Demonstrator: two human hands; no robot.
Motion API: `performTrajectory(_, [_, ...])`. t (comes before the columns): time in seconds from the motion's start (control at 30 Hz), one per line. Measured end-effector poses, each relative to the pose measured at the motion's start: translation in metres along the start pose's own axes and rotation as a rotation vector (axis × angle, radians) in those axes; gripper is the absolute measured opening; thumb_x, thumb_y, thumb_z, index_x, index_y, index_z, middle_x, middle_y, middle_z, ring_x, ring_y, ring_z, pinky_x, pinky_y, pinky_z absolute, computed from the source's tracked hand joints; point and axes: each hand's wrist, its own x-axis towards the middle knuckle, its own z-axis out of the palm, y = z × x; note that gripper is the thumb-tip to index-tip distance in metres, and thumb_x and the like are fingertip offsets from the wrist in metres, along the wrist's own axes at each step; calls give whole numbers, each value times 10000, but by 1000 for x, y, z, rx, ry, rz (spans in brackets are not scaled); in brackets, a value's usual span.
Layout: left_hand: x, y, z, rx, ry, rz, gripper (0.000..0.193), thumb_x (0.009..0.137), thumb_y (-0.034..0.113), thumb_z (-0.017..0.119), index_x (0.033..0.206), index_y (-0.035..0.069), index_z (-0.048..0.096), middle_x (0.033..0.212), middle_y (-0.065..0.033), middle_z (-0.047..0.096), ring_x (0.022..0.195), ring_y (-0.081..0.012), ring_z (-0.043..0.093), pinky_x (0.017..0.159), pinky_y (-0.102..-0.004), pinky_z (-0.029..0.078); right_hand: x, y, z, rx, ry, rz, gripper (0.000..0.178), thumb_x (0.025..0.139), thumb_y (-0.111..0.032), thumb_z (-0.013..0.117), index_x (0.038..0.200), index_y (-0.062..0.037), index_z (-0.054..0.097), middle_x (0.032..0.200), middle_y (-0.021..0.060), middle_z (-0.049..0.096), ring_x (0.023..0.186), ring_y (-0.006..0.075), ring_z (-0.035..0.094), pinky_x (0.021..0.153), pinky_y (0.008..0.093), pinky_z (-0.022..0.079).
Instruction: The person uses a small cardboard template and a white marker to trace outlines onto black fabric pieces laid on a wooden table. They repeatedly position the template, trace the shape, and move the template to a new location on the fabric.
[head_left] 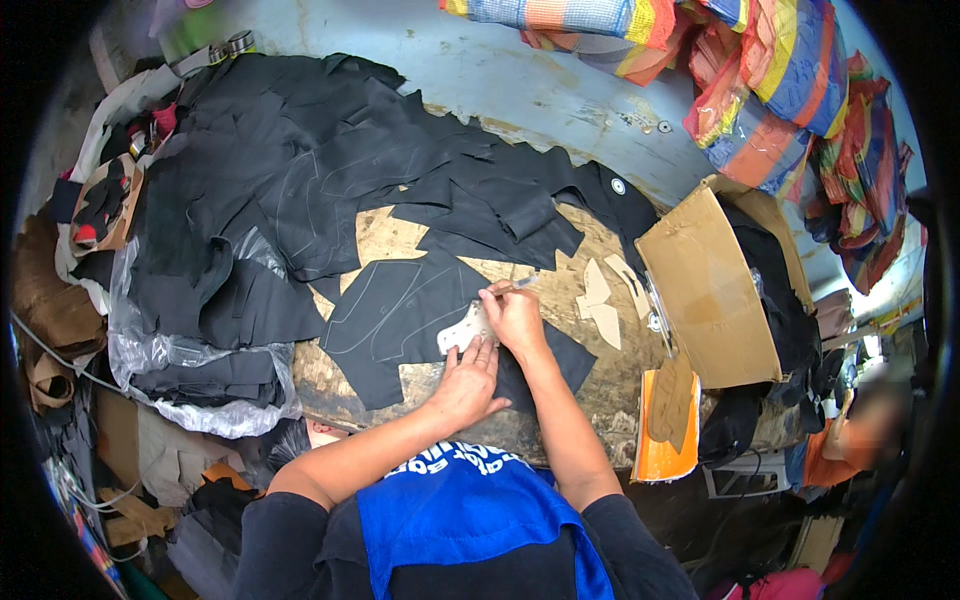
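White template [463,329], one; pen [521,284], one

The light is bright; edges bend into black.

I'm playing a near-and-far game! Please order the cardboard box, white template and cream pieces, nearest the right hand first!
Head view, from the right hand:
1. White template, just left, touched by the left hand.
2. Cream pieces, to the right.
3. Cardboard box, farther right.

- Bare left-hand grip [466,384]: frame centre, laid flat, thumb [497,406] splayed rightward.
- Bare right-hand grip [516,318]: slightly higher, fingers [489,302] pinched.
- Bare forearms [375,452]: angled inward.
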Motion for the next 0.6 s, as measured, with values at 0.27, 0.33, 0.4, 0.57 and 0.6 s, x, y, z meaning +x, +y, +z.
performTrajectory(0.27, [13, 2, -20, -9, -68, -25, 856, 663, 471, 742, 1241, -94, 461, 1297, -204, 470, 1209, -325, 426, 938, -523, 390, -5, 30, -22, 29, 220, 191, 160, 799, -104, 652, 745, 44, 628, 629, 159, 633, 557, 207, 635, 545, 315, 485])
performTrajectory(0.33, [17, 0, -26, -27, -120, -34, 856, 648, 476, 749, 1226, -91, 472, 1285, -202, 481, 1171, -327, 449, 925, -498, 402, -8, 33, -21, 12, 211, 162, 153, 811, -96, 641, 759, 47, 624, 632, 158, 630, 560, 205, 633, 543, 316, 483])
performTrajectory(0.4, [21, -2, -31, -37, -156, -27, 817, 650, 459, 753, 1201, -83, 489, 1228, -179, 512, 1133, -319, 465, 865, -478, 446, -13, 33, -22, 23, 159, 191, 153, 817, -93, 636, 765, 50, 621, 648, 161, 633, 576, 204, 637, 548, 314, 482])
performTrajectory(0.57, [28, -11, -38, -125, -178, -9, 667, 737, 399, 697, 1196, -46, 510, 1158, -183, 558, 1060, -345, 512, 843, -456, 469, -47, 28, -35, -59, 203, 35, 154, 832, -96, 633, 790, 52, 614, 679, 148, 640, 614, 198, 641, 566, 298, 482])
performTrajectory(0.6, [31, -15, -39, -151, -178, -5, 634, 758, 385, 681, 1197, -40, 512, 1138, -188, 572, 1038, -353, 525, 848, -451, 468, -56, 26, -39, -5, 192, 113, 153, 834, -96, 632, 795, 51, 613, 682, 144, 641, 620, 198, 642, 570, 295, 482])
